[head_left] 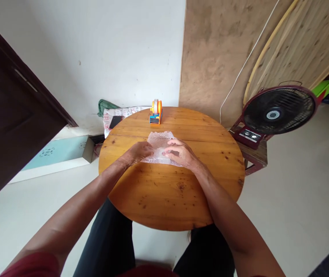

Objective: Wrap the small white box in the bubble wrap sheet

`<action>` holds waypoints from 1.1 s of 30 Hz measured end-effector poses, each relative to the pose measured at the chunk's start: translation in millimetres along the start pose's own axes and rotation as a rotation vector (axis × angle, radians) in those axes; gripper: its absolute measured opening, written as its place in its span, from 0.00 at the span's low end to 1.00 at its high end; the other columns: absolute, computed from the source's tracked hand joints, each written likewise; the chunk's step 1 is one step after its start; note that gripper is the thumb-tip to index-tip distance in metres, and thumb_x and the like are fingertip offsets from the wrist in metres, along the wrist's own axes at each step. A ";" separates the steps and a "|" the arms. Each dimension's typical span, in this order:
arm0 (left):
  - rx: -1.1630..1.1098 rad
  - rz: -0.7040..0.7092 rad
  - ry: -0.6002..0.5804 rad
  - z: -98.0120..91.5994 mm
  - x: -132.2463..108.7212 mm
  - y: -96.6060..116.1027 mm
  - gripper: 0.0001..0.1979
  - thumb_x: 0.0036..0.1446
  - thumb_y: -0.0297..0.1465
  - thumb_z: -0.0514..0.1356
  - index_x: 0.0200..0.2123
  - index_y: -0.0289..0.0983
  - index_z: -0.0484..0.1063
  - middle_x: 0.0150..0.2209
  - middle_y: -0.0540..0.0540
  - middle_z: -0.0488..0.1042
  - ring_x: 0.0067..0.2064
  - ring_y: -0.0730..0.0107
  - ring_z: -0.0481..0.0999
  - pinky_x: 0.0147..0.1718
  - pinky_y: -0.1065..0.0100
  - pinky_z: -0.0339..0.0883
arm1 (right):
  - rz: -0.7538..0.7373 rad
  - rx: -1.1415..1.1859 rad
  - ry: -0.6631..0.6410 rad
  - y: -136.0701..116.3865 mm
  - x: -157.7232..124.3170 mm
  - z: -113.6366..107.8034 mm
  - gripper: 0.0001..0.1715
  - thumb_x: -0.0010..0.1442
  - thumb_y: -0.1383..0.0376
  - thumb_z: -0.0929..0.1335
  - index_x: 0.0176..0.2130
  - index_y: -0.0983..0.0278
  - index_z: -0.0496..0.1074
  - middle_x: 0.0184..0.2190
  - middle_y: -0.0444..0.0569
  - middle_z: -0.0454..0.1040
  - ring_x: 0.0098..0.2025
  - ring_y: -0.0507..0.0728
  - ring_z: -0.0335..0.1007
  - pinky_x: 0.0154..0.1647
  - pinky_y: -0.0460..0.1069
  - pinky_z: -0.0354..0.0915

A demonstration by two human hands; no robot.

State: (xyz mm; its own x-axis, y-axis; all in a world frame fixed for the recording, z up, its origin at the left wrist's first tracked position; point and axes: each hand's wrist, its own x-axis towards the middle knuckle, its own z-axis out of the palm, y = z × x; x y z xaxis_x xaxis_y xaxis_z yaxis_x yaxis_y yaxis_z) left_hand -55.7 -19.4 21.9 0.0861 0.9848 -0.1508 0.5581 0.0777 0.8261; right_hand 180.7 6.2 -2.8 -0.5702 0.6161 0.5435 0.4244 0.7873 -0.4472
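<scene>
While both your hands are on it, the bubble wrap (159,143) sits just toward 12 o'clock from the middle of your round wooden tabletop (164,198). It's see-through and whitish with a faint pink cast, kinda bumpy all over, and the wood's brown tint shows through the upper part. Edges look wavy rather than crisp, with shiny glints toward 6 o'clock. Your left hand (142,151) is at its 9 o'clock edge, fingers over the film; can't tell if they're pinching it. Your right hand (181,153) is at 3 o'clock, curled loosely, thumb and fingers apart. The orange-and-blue tape dispenser (156,112) stands near the rim, between 11 and 12.
</scene>
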 end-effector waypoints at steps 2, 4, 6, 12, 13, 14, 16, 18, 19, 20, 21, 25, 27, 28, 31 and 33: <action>0.090 0.007 0.085 -2.8 -1.0 -2.8 0.23 0.40 0.44 0.63 0.37 0.34 0.73 0.32 0.47 0.72 0.35 0.65 0.71 0.32 0.69 0.62 | -0.009 -0.006 0.006 -0.5 0.0 -0.1 0.09 0.60 0.59 0.70 0.38 0.58 0.81 0.45 0.51 0.73 0.48 0.58 0.71 0.51 0.54 0.66; 0.152 -0.006 0.175 -7.2 -5.7 -4.5 0.28 0.39 0.47 0.65 0.40 0.33 0.72 0.35 0.46 0.72 0.36 0.65 0.71 0.33 0.69 0.63 | -0.015 -0.013 0.017 -0.4 0.2 0.1 0.08 0.59 0.60 0.70 0.37 0.57 0.81 0.45 0.51 0.74 0.48 0.58 0.71 0.52 0.55 0.66; 0.120 -0.066 0.200 -11.4 -12.5 -4.2 0.33 0.37 0.49 0.67 0.44 0.33 0.70 0.38 0.44 0.71 0.35 0.66 0.71 0.32 0.69 0.63 | -0.016 -0.016 0.023 -0.2 0.6 0.3 0.08 0.59 0.60 0.71 0.37 0.57 0.81 0.45 0.50 0.74 0.48 0.58 0.71 0.52 0.55 0.66; -0.133 -0.330 0.009 -12.7 -24.4 11.7 0.42 0.31 0.47 0.74 0.47 0.36 0.63 0.24 0.52 0.69 0.21 0.73 0.65 0.19 0.72 0.53 | -0.028 -0.017 0.020 2.3 0.8 2.0 0.09 0.59 0.60 0.70 0.37 0.58 0.81 0.46 0.52 0.73 0.48 0.59 0.71 0.53 0.55 0.66; -0.137 -0.353 0.004 -10.7 -23.9 14.8 0.41 0.29 0.46 0.74 0.45 0.36 0.63 0.23 0.52 0.69 0.21 0.73 0.66 0.19 0.72 0.52 | -0.021 -0.014 0.024 3.2 0.6 2.6 0.08 0.59 0.60 0.70 0.38 0.57 0.81 0.47 0.52 0.73 0.48 0.59 0.71 0.53 0.55 0.66; -0.139 -0.368 0.007 -8.3 -22.8 17.2 0.39 0.28 0.47 0.75 0.42 0.36 0.64 0.22 0.52 0.69 0.21 0.72 0.67 0.18 0.72 0.52 | -0.016 -0.011 0.027 4.2 0.4 3.2 0.08 0.58 0.61 0.71 0.38 0.57 0.81 0.47 0.51 0.73 0.49 0.59 0.71 0.53 0.55 0.66; -0.159 -0.373 0.005 -2.8 -19.4 19.7 0.35 0.28 0.48 0.74 0.36 0.37 0.66 0.21 0.50 0.69 0.21 0.72 0.67 0.18 0.72 0.51 | -0.020 -0.017 0.021 5.6 0.0 4.0 0.08 0.58 0.61 0.71 0.38 0.56 0.81 0.47 0.51 0.73 0.50 0.59 0.70 0.54 0.56 0.66; -0.194 -0.369 0.006 2.6 -15.7 19.6 0.31 0.29 0.49 0.74 0.31 0.37 0.66 0.20 0.50 0.69 0.20 0.73 0.66 0.17 0.71 0.50 | -0.027 -0.036 0.009 5.6 -0.2 4.1 0.08 0.58 0.61 0.71 0.38 0.56 0.81 0.48 0.51 0.73 0.50 0.59 0.70 0.54 0.56 0.66; -0.212 -0.368 0.005 5.0 -14.1 19.1 0.30 0.29 0.48 0.74 0.30 0.37 0.66 0.20 0.49 0.70 0.19 0.73 0.65 0.17 0.71 0.50 | -0.026 -0.046 0.008 5.0 -0.2 4.0 0.08 0.58 0.61 0.71 0.38 0.57 0.81 0.48 0.51 0.73 0.50 0.59 0.70 0.54 0.56 0.66; -0.224 -0.370 0.005 7.0 -12.7 18.7 0.29 0.29 0.47 0.74 0.29 0.36 0.67 0.20 0.49 0.70 0.19 0.74 0.65 0.17 0.71 0.52 | -0.021 -0.053 0.014 3.9 -0.1 3.6 0.08 0.59 0.61 0.70 0.38 0.57 0.81 0.48 0.51 0.73 0.49 0.59 0.70 0.54 0.55 0.66; -0.229 -0.372 0.005 8.7 -11.4 18.4 0.28 0.29 0.46 0.74 0.28 0.36 0.67 0.20 0.49 0.70 0.19 0.75 0.65 0.18 0.71 0.53 | -0.018 -0.058 0.023 2.4 0.0 3.0 0.09 0.59 0.60 0.70 0.38 0.57 0.81 0.48 0.52 0.73 0.49 0.59 0.71 0.54 0.55 0.66; -0.216 -0.383 -0.025 14.1 -7.3 19.8 0.21 0.35 0.41 0.73 0.24 0.35 0.67 0.17 0.51 0.67 0.18 0.78 0.61 0.18 0.72 0.54 | -0.020 -0.057 0.029 -4.5 0.7 -0.7 0.10 0.60 0.59 0.70 0.37 0.58 0.81 0.47 0.52 0.74 0.50 0.59 0.71 0.53 0.55 0.66; -0.195 -0.393 -0.028 17.1 -4.9 21.7 0.18 0.40 0.38 0.70 0.21 0.34 0.65 0.15 0.52 0.64 0.16 0.80 0.57 0.17 0.73 0.51 | -0.012 -0.063 0.016 -7.0 1.1 -2.6 0.10 0.61 0.60 0.69 0.37 0.59 0.81 0.47 0.52 0.74 0.50 0.59 0.71 0.53 0.55 0.66; -0.181 -0.398 -0.021 18.8 -3.6 22.6 0.16 0.42 0.37 0.69 0.20 0.35 0.65 0.15 0.53 0.63 0.16 0.80 0.56 0.16 0.73 0.49 | -0.007 -0.071 0.011 -7.7 1.3 -3.3 0.10 0.60 0.60 0.69 0.37 0.59 0.81 0.48 0.52 0.74 0.50 0.59 0.71 0.53 0.55 0.65; -0.126 -0.403 0.013 23.6 0.1 25.3 0.12 0.45 0.32 0.66 0.20 0.34 0.65 0.14 0.54 0.61 0.15 0.81 0.55 0.16 0.74 0.46 | 0.003 -0.091 0.000 -8.9 1.9 -4.0 0.10 0.60 0.59 0.69 0.37 0.59 0.81 0.48 0.52 0.74 0.50 0.59 0.70 0.54 0.54 0.65; -0.091 -0.397 0.029 25.8 2.1 27.2 0.10 0.45 0.31 0.65 0.22 0.34 0.66 0.14 0.55 0.61 0.15 0.80 0.56 0.15 0.75 0.46 | 0.005 -0.088 -0.002 -9.5 2.1 -3.9 0.11 0.61 0.59 0.69 0.38 0.59 0.82 0.48 0.53 0.74 0.50 0.60 0.70 0.54 0.55 0.65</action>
State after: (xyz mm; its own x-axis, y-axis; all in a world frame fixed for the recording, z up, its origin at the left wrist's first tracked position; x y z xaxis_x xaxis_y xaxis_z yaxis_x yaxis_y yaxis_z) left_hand -19.0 -19.3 30.1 -0.1454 0.8796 -0.4529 0.4680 0.4645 0.7518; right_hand 178.2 0.2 5.4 -0.5693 0.6203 0.5396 0.4879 0.7832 -0.3855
